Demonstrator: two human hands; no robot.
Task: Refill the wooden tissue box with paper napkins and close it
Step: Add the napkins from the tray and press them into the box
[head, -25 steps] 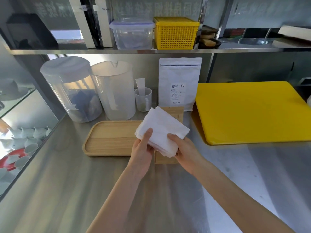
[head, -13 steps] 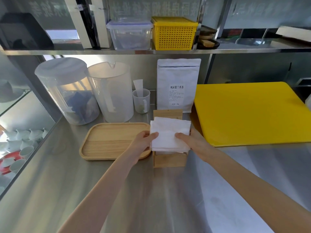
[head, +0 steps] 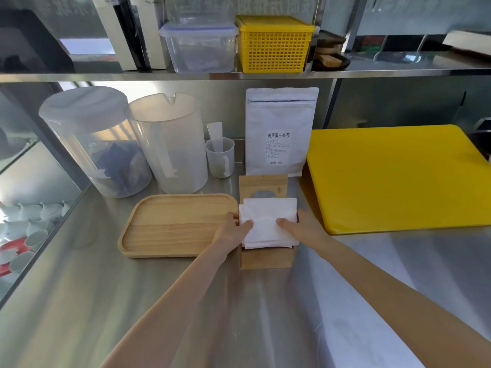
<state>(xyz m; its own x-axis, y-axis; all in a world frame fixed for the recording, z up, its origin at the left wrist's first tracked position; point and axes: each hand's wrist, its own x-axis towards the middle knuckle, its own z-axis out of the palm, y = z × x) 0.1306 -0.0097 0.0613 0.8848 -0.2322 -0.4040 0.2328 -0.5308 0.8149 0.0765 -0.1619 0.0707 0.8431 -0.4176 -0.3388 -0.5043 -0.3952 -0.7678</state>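
Cutting board point(head: 393, 176): yellow, lying to the right of my grip.
Tray point(head: 170, 227): wooden, touching my left hand point(head: 230, 233).
Box point(head: 267, 257): open under my hands, lid point(head: 263, 185) behind.
Napkins point(head: 267, 221): my left hand and right hand point(head: 303, 227) clamp the stack, now lowered into the box.

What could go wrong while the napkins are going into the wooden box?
1. The napkin stack looks about as wide as the wooden box, so its edges might catch on the rim and crumple.
2. The lid stands open just behind; a push from the left hand or right hand could knock it shut early.
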